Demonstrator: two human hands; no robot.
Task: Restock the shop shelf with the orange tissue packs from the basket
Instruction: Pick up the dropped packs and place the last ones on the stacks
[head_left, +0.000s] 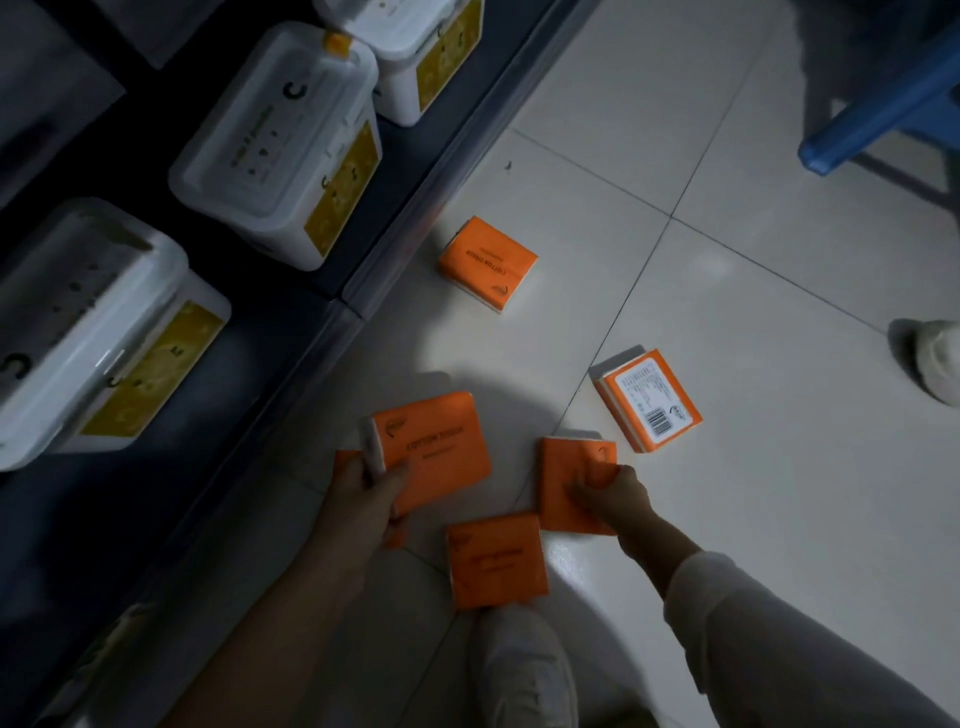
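Several orange tissue packs lie on the white tiled floor beside the dark shop shelf (291, 332). My left hand (363, 499) grips one orange pack (441, 452) by its white end, with another orange pack partly hidden beneath it. My right hand (610, 493) pinches a second orange pack (569, 483) that rests on the floor. A third pack (496, 558) lies between my arms. One pack (649, 400) lies label side up to the right. Another pack (488, 262) sits close to the shelf's edge. No basket is in view.
White lidded tubs with yellow labels (280, 150) fill the low shelf on the left. A blue plastic stool (883, 109) stands at the top right. Another person's white shoe (935, 358) is at the right edge. My own shoe (524, 670) is at the bottom.
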